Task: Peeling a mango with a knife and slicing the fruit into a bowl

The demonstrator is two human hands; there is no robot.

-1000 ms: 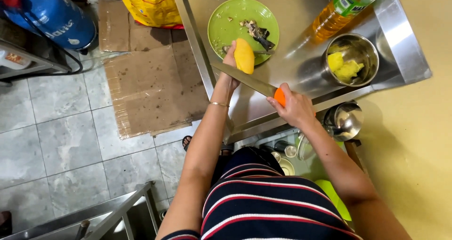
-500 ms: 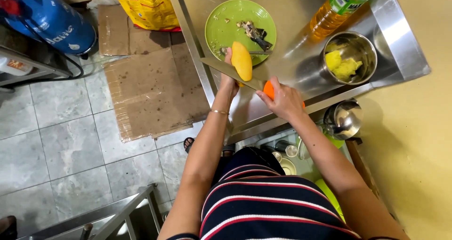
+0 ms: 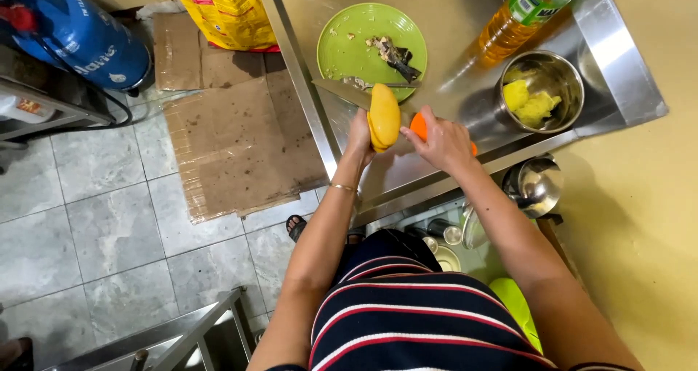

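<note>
Over the steel table (image 3: 436, 7), at the centre of the view, the left hand (image 3: 360, 134) is wrapped around one peeled yellow mango (image 3: 384, 115), held upright. The right hand (image 3: 440, 140) is closed on the orange handle of one knife (image 3: 349, 94), whose blade runs out toward 10 o'clock behind the fruit. By my judgement the peeling is done and slicing flesh off the stone is partway: two or three yellow pieces already lie in the one steel bowl (image 3: 563, 65) at 2 o'clock, while most of the mango in hand looks uncut. One green plate (image 3: 363, 29) at 12 o'clock carries scraps. One bottle of amber liquid (image 3: 512, 25) lies at 1 o'clock.
</note>
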